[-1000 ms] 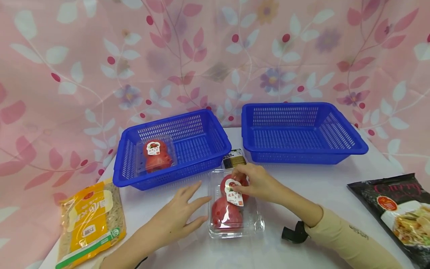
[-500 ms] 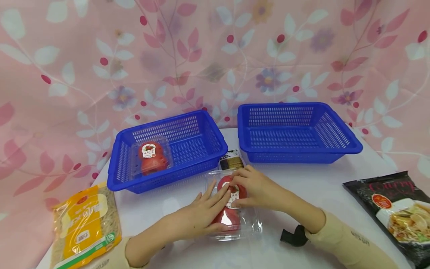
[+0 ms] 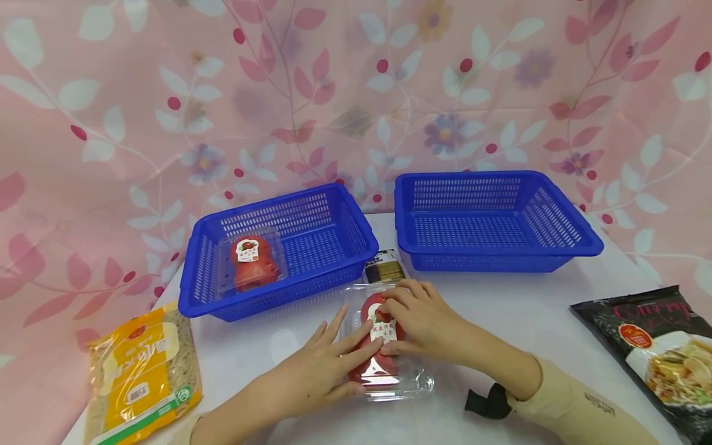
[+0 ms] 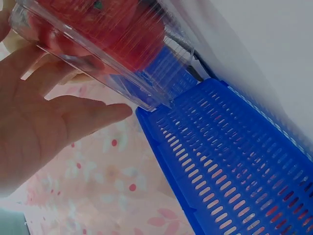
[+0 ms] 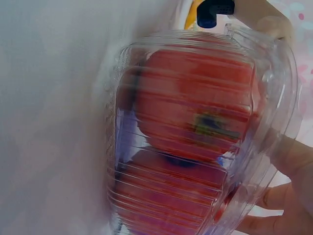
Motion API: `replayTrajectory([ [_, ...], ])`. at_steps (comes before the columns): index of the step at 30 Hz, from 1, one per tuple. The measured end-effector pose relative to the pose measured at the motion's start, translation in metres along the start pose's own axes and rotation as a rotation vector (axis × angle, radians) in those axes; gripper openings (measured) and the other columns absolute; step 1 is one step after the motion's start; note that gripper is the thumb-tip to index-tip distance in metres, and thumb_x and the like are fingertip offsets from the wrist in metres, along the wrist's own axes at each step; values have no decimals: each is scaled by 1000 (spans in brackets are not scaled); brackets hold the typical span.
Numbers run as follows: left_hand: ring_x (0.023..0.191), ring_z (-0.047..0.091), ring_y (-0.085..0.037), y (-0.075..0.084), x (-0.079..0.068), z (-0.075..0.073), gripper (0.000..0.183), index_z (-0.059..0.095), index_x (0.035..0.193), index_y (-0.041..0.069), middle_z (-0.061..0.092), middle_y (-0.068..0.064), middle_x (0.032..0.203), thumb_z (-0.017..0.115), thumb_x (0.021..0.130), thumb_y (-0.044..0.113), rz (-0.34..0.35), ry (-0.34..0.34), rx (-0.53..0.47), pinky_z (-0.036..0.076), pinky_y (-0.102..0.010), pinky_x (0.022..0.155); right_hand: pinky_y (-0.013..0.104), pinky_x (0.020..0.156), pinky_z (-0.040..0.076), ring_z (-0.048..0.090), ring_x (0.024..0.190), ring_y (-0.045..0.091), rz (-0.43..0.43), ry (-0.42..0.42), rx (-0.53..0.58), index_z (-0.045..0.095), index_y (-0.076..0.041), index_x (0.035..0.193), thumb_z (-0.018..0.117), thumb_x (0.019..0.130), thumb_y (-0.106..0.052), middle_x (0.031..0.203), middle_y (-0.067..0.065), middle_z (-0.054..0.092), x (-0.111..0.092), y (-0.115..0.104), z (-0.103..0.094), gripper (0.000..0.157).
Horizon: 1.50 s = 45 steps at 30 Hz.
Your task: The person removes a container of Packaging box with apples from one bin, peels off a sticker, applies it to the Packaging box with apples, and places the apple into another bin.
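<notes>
A clear plastic clamshell box (image 3: 414,380) with two red tomatoes (image 5: 190,98) inside lies on the white table, in the middle of the head view. A white printed label (image 3: 384,330) sits on its lid. My left hand (image 3: 311,377) reaches in from the left, fingers spread, with fingertips on the lid and at the label's edge. From the right my right hand (image 3: 423,318) bends its fingers over the lid, fingertips near the label's top and thumb at its lower edge. Ribbed box walls and a green stem show up close in the right wrist view.
A blue basket (image 3: 311,296) at the back left holds a similar labelled box (image 3: 253,259). Another blue basket (image 3: 500,262) stands back right. Between them lies a small packet (image 3: 384,267). A yellow bag (image 3: 144,371) is at left, a black curry bag (image 3: 648,352) at right.
My left hand has moved from beside the box onto its lid, then drawn slightly back from the label's middle. My right thumb has shifted to the label's lower edge.
</notes>
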<state>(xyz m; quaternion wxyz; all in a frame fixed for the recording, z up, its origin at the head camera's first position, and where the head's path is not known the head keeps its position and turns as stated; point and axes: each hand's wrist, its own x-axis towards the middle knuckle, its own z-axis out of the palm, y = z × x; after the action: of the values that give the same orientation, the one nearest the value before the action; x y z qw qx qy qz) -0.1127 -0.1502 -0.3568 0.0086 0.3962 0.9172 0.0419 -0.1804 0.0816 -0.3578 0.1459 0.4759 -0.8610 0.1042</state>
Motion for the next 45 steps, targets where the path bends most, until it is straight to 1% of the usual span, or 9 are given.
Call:
replayTrajectory([
  [5, 131, 21, -45, 2, 1, -1, 59, 41, 139, 13, 34, -8, 144, 55, 89, 40, 59, 71, 25, 33, -53, 98, 48, 94, 31, 38, 118, 33, 19, 14, 29, 55, -12, 111, 60, 78, -57, 124, 10, 50, -2, -2, 1, 56],
  [9, 129, 27, -43, 1, 2, -1, 58, 45, 136, 10, 37, -9, 143, 57, 88, 40, 67, 120, -4, 32, -48, 100, 53, 96, 28, 32, 122, 36, 77, 16, 59, 52, -15, 119, 60, 77, -58, 136, 14, 38, -4, -3, 3, 61],
  [16, 129, 11, -51, 0, -2, -4, 86, 11, 148, 26, -11, -8, 152, 53, 82, 60, -165, 34, -161, 37, -55, 92, 55, 96, 33, 33, 123, 38, 111, 4, -10, 24, -22, 145, 57, 77, -64, 150, 15, 11, -12, -12, -1, 86],
  [20, 127, 18, -53, -2, -1, -6, 90, 5, 148, 28, -12, -6, 152, 48, 79, 67, -227, 37, -123, 39, -58, 89, 53, 92, 39, 41, 117, 38, 196, -77, -18, 20, -29, 146, 49, 79, -67, 152, 11, 5, -18, -20, -9, 83],
  [24, 122, 25, -56, -2, 3, -2, 90, 5, 148, 30, -10, -6, 153, 45, 79, 70, -248, 25, -117, 44, -59, 80, 48, 78, 47, 54, 97, 35, 263, -154, -7, 26, -29, 145, 44, 80, -70, 150, 14, 15, -22, -27, -12, 79],
  [29, 114, 33, -61, 0, 9, 8, 95, -3, 147, 32, -12, -9, 152, 44, 76, 73, -222, -54, -198, 48, -58, 69, 46, 68, 50, 60, 83, 34, 297, -273, 88, 27, -26, 145, 41, 79, -72, 148, 19, 20, -24, -31, -9, 82],
  [31, 114, 35, -60, 2, 10, 13, 98, -7, 147, 29, -13, -11, 152, 46, 77, 71, -195, -58, -228, 49, -56, 72, 45, 66, 51, 62, 82, 35, 305, -298, 123, 25, -24, 146, 42, 78, -73, 148, 20, 17, -24, -33, -5, 85],
  [38, 126, 30, -46, 5, 11, 22, 102, -9, 147, 16, -12, -19, 150, 53, 80, 63, -122, 27, -257, 41, -49, 92, 40, 53, 51, 58, 81, 35, 298, -251, 85, 25, -15, 146, 37, 75, -78, 148, 23, 15, -26, -41, 9, 95],
  [45, 130, 25, -42, 8, 13, 22, 103, -6, 147, 17, -11, -24, 149, 57, 79, 59, -132, 53, -323, 37, -50, 95, 42, 59, 51, 56, 88, 36, 308, -219, 104, 25, -15, 146, 37, 76, -77, 148, 23, 14, -28, -44, 10, 95],
])
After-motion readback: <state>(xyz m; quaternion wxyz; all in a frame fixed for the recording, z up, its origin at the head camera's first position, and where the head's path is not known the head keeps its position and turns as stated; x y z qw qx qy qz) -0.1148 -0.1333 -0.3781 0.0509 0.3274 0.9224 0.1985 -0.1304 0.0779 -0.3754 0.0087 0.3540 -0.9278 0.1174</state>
